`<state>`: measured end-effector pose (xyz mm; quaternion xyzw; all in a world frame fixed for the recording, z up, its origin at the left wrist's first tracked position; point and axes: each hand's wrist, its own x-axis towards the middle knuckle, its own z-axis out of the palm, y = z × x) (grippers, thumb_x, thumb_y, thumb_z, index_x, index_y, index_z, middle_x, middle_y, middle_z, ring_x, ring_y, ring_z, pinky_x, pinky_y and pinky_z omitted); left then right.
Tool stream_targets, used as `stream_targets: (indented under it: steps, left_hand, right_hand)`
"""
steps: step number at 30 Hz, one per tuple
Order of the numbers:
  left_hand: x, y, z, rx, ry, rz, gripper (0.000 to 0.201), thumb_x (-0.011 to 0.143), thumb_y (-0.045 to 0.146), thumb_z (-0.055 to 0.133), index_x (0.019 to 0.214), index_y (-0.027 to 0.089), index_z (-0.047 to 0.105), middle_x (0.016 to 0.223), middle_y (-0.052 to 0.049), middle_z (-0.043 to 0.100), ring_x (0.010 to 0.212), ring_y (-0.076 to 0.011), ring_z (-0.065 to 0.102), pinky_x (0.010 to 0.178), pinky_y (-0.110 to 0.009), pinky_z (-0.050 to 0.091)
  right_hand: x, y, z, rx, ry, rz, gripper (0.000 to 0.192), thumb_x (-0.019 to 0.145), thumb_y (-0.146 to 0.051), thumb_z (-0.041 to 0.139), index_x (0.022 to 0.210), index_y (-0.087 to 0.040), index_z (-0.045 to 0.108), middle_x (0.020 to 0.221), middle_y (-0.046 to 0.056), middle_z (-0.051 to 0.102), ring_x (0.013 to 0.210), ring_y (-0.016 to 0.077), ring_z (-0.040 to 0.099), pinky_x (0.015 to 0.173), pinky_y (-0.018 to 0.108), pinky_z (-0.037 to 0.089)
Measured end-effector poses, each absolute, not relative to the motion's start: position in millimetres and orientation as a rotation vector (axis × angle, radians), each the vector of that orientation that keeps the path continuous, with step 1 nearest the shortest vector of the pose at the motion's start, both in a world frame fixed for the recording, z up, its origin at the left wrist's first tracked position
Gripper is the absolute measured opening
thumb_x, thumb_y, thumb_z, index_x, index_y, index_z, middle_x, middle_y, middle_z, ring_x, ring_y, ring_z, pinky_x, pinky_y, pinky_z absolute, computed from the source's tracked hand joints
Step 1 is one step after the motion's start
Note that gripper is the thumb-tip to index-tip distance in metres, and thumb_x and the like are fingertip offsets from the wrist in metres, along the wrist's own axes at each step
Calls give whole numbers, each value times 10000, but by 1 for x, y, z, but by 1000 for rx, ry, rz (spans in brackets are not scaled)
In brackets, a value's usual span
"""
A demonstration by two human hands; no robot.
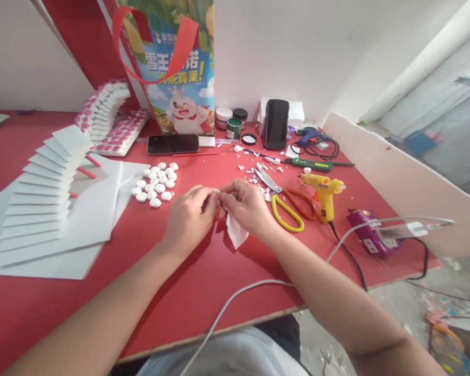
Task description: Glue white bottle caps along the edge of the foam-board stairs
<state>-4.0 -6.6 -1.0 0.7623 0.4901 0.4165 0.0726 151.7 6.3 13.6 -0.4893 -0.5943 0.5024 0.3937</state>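
From the head view: left hand (190, 214) and right hand (247, 206) pinching a small white foam piece (235, 230) above the red table (203, 271), fingertips crowding one tiny edge, likely to tear or drop it among white scraps (254, 175) nearby.

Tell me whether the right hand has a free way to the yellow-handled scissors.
Probably yes. The scissors lie open on the red table just beside the right hand, nothing between them. But both hands, left hand too, pinch a white piece.
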Motion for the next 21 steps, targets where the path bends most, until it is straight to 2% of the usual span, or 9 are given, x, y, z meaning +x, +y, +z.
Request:
stream_targets:
  steps: [5,8,13,16,21]
  left_hand:
    - [-3,-6,-2,2170,1420,1268,238,988,219,529,803,186,675,758,-32,714,674,-155,641,644,-270,472]
    - [-2,-6,-4,2106,1374,1256,215,989,237,530,871,190,704,815,-41,743,727,-166,675,669,-275,499]
    - [-2,-7,-5,2082,1360,1294,191,989,240,549,906,183,711,826,-41,747,739,-165,683,682,-274,509]
    - [-2,-8,-5,2181,1389,1297,205,1001,231,533,889,182,697,801,-37,726,708,-158,661,670,-272,491]
    - [-6,-7,-3,2530,1458,1147,264,1036,217,450,950,166,694,807,-69,704,739,-186,661,650,-288,464]
  right_hand:
    - [152,9,14,-1334,-1379,1376,73,821,-230,638,761,-209,602,586,11,682,483,170,646,468,265,493]
    - [153,11,15,-1391,-1362,1354,75,791,-212,628,718,-195,631,597,20,686,491,157,640,462,250,482]
    - [154,11,18,-1463,-1439,1212,139,777,-268,649,668,-180,650,582,4,658,474,112,554,458,229,388]
    - [153,10,17,-1458,-1501,1102,145,778,-265,646,661,-181,634,605,3,653,512,106,522,492,233,371]
    - [152,6,13,-1365,-1571,1043,181,839,-323,644,722,-186,623,653,14,657,591,130,559,545,244,391]
